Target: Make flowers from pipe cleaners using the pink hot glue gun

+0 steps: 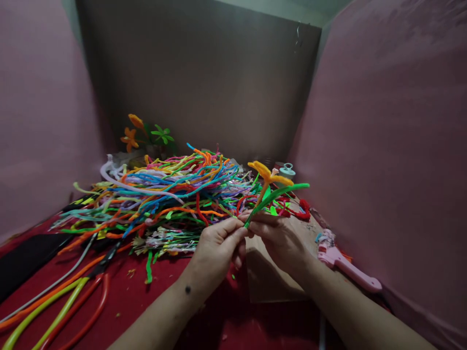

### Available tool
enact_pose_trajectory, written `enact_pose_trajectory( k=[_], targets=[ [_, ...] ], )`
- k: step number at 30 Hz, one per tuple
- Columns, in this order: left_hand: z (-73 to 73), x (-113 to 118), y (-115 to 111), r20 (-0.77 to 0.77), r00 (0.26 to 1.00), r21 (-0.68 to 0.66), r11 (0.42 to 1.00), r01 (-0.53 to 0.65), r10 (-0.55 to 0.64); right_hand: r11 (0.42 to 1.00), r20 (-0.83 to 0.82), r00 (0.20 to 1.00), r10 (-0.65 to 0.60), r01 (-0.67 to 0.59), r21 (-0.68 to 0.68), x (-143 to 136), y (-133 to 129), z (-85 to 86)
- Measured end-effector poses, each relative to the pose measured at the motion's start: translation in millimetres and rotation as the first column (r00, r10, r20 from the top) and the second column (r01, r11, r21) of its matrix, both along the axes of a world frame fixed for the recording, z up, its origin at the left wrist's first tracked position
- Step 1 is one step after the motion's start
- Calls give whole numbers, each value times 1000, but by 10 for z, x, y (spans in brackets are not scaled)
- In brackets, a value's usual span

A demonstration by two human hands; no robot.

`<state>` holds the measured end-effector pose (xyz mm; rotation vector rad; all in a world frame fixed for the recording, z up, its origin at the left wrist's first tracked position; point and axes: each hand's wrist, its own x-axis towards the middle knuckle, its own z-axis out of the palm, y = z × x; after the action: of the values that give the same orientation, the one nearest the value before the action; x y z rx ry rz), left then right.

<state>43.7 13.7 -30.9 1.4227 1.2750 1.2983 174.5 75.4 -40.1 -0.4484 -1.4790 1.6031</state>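
Bare forearms enter at the lower edge, left forearm (156, 308) and right forearm (350, 306), converging over a red cloth (146, 316). Left hand (221, 240): thumb and forefinger pinch the bottom end of a green fuzzy strip (268, 201); the other fingers curl underneath. Right hand (279, 238): fingertips close on the same lower end, meeting the left fingertips there; exact finger placement partly hidden.

Position of work: the strip rises from between the two sets of fingertips and slants up to the right, passing above the right hand, tip free. An orange fuzzy flower (270, 178) stands above the hands, nearer over the right one; its orange stalk runs down just behind the strip toward the pinch. Petals are clear of all fingers.

Surroundings: a tan board (273, 287) lies below the right hand. Beyond the left hand, a large tangled heap of coloured fuzzy stems (175, 189). Right of the right forearm, a pink-handled tool (352, 270). Far left foreground, tools with yellow handles (45, 306) and red handles (104, 296), beside a black strap-like item (29, 257). Behind the heap, at left, more orange flowers (130, 139) and a green flower (162, 134). Behind the held flower, a pale ring-topped container (287, 171).
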Motion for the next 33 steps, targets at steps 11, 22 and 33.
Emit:
enact_pose_trajectory(
  k=[11, 22, 33],
  targets=[
    [-112, -42, 55, 459, 872, -114, 962, 248, -171, 986, -99, 992, 79, -93, -142, -22, -20, -18],
    [-55, 1, 28, -204, 976, 163, 986, -46, 79, 986, -74, 994, -77, 65, -155, -53, 37, -93],
    [-159, -209, 162, -754, 361, 574, 817, -44, 549, 991, 76, 994, -84, 91, -100, -241, 138, 208]
  ],
)
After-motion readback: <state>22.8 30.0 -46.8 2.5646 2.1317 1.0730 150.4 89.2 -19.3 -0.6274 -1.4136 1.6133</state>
